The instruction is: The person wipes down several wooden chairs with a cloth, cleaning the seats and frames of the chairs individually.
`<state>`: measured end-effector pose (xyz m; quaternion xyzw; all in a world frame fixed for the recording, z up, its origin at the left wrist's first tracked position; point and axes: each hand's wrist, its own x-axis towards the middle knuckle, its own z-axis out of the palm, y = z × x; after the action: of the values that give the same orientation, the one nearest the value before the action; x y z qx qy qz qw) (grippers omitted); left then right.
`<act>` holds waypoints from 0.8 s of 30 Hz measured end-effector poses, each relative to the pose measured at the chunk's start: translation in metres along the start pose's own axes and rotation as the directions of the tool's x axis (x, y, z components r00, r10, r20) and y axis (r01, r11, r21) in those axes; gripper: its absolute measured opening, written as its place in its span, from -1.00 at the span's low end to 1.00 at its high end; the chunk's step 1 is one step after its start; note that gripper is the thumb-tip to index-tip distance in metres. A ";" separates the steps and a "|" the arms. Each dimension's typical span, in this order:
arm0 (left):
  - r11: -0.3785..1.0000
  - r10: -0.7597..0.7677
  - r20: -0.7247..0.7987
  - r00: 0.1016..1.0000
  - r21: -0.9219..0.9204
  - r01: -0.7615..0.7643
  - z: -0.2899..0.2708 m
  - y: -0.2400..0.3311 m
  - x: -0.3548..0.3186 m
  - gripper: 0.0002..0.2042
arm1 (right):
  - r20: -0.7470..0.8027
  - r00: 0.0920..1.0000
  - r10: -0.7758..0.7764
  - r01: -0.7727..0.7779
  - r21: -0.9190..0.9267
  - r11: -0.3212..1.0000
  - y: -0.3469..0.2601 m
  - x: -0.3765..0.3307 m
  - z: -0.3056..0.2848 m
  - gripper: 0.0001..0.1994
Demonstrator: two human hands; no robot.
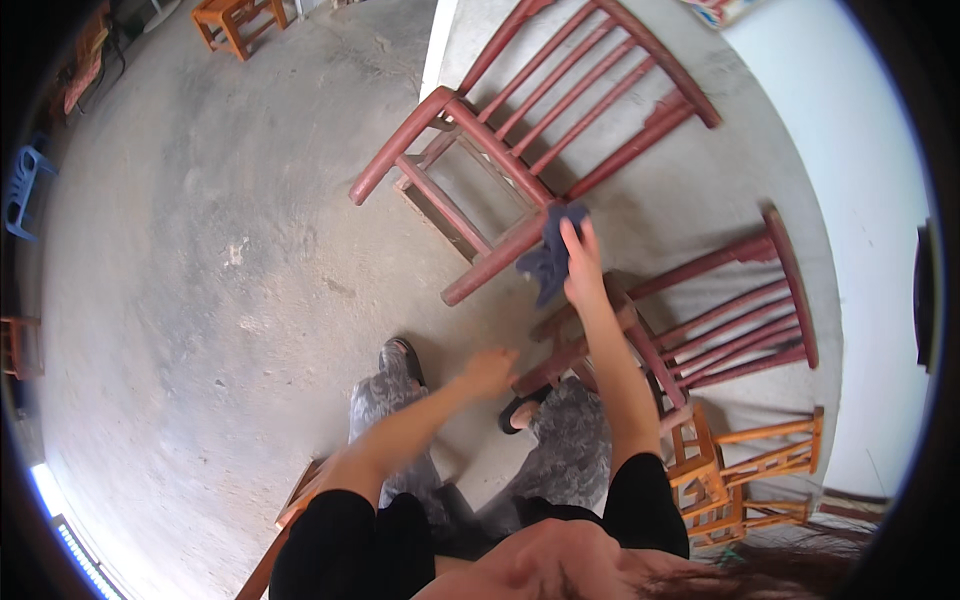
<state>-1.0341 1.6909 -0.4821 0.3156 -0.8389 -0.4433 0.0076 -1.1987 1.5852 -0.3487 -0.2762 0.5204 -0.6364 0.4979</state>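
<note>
My right hand (582, 262) holds a dark blue cloth (546, 262) against the near end of a dark red wooden chair (500, 160), where a leg meets the frame. The chair has a spindled back toward the far right, and the floor shows through its open frame. My left hand (488, 372) hangs in the air to the left of a second red chair (655, 345). Motion smears it, so its fingers cannot be made out. My right forearm partly covers the second chair.
Orange-brown wooden chairs (745, 465) stand at the near right, by a white wall (865, 260). A small wooden stool (238, 24) is at the far left, and a blue plastic stool (27, 190) sits at the left rim. My feet are on the grey concrete floor (220, 270).
</note>
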 end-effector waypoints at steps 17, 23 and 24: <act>0.987 -0.083 0.063 0.995 0.143 0.074 -0.047 0.024 -0.008 -0.50 | 0.798 0.602 -0.038 0.660 -0.524 -0.538 0.064 0.137 -0.015 -0.80; 0.997 0.002 -0.003 1.000 0.076 -0.002 -0.042 0.022 -0.010 -0.54 | 0.691 0.722 -0.031 0.501 -0.553 -0.665 0.005 0.106 -0.060 -0.76; 0.998 0.006 -0.007 1.000 0.059 -0.006 -0.043 0.022 -0.011 -0.54 | 0.690 0.723 0.007 0.442 -0.455 -0.773 -0.014 0.120 -0.054 -0.76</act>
<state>-1.0239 1.6737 -0.4367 0.3148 -0.8525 -0.4172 0.0029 -1.2928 1.4951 -0.3718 -0.7849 0.5582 0.1184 -0.2415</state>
